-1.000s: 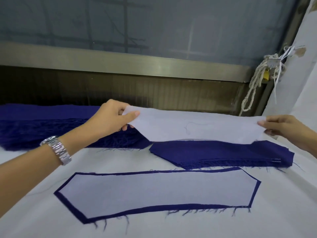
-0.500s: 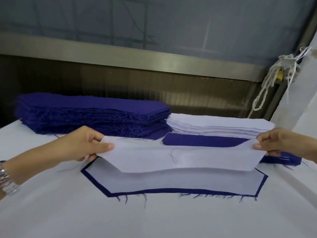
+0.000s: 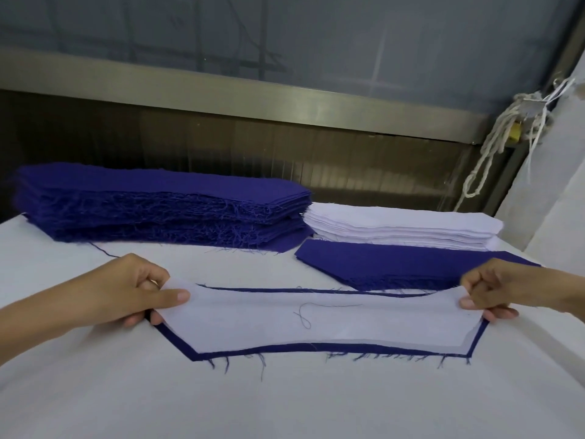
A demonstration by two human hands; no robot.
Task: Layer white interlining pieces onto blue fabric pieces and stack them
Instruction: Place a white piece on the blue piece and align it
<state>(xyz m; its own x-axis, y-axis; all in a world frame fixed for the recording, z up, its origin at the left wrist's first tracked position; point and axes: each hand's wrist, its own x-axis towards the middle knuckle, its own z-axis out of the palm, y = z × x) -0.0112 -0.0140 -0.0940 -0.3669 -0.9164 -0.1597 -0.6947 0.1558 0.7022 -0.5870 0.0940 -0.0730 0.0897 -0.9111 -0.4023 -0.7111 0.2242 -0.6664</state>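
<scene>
I hold a white interlining piece (image 3: 323, 321) stretched between both hands, low over a blue fabric piece (image 3: 316, 347) that lies on the white table (image 3: 285, 400). My left hand (image 3: 133, 291) pinches its left end between thumb and fingers. My right hand (image 3: 493, 291) pinches its right end. Another white layer shows under the held piece, inside the blue border. A loose dark thread lies on the held piece. Behind it sit a tall stack of blue pieces (image 3: 158, 205), a stack of white interlining (image 3: 402, 228) and a low pile of blue pieces (image 3: 395, 264).
A metal rail (image 3: 253, 99) and a dark wall panel run along the table's far edge. A knotted white cord (image 3: 493, 144) hangs at the back right beside a white cloth-covered surface (image 3: 563, 172).
Both hands carried the white interlining piece from above the far piles toward me and down, so it now lies low over the blue piece with its white layer.
</scene>
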